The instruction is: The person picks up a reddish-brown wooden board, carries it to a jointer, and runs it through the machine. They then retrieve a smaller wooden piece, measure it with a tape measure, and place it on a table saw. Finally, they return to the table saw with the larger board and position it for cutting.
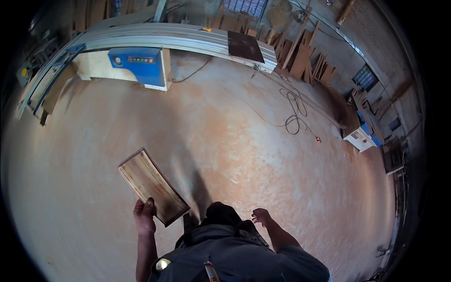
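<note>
My left hand (pixel 144 217) grips a flat rectangular wooden board (pixel 152 181) by its near-left edge, the thumb pressed on the upper face. Light and brown grain streaks run along the board, and its edges are dark. It is tilted in the air in front of me to the left, above the floor. To the right of my body hangs my right hand (pixel 261 217), loosely curled with slight gaps between the fingers. Nothing shows in it, and it touches no object.
Ahead stands a long sliding table saw (pixel 136 63) with a blue control panel; a dark brown panel (pixel 245 46) lies on its table. A loose cable (pixel 296 110) coils over the dusty floor. Wood offcuts (pixel 303 56) lean on the back wall. Another blue-and-white machine (pixel 361 136) stands right.
</note>
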`<state>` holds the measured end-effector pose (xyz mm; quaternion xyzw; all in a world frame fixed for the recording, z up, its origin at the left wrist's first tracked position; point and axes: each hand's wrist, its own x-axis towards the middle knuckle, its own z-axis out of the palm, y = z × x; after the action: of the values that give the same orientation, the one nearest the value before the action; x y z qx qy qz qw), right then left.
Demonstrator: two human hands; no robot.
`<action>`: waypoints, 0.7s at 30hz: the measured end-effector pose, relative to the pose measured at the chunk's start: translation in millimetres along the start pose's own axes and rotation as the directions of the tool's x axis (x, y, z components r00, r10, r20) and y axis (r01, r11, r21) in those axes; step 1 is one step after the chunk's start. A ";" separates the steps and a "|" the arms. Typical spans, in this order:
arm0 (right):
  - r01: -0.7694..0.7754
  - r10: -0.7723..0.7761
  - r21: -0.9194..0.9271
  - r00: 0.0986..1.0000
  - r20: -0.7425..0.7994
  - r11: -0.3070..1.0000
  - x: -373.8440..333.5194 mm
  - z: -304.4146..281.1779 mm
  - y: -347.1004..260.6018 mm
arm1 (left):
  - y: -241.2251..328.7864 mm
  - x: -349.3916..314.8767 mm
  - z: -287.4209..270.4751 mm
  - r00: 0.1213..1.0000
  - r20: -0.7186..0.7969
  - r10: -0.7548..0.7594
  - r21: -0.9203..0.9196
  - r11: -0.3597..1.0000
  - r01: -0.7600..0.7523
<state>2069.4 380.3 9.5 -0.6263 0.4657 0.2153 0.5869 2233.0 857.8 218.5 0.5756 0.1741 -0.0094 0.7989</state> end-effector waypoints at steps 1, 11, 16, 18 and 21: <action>-0.016 0.017 0.034 1.000 -0.007 0.999 12.3 8.6 -15.2 | 10.5 31.3 9.9 1.000 0.019 0.019 0.040 0.999 -0.020; -0.157 -0.128 0.565 0.893 0.431 0.810 269.5 70.6 -212.9 | 74.3 294.0 130.5 0.999 -0.032 -0.020 0.087 0.996 0.023; 0.297 -0.309 0.101 0.942 0.133 0.950 289.1 138.5 -502.8 | 112.2 404.8 196.6 0.996 -0.081 0.046 0.119 0.992 -0.036; 0.389 -0.404 0.147 0.911 0.083 0.909 302.8 150.2 -595.0 | 111.7 444.5 210.0 0.999 -0.002 0.037 0.111 0.993 -0.036; 0.442 -0.448 0.085 0.891 0.077 0.893 311.0 180.9 -743.5 | 125.7 520.4 229.6 1.000 0.008 0.003 0.118 0.993 -0.004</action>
<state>2888.4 355.4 113.6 -0.6860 0.2883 0.0893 0.6621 2810.3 784.8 246.8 0.6220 0.1692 -0.0207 0.7642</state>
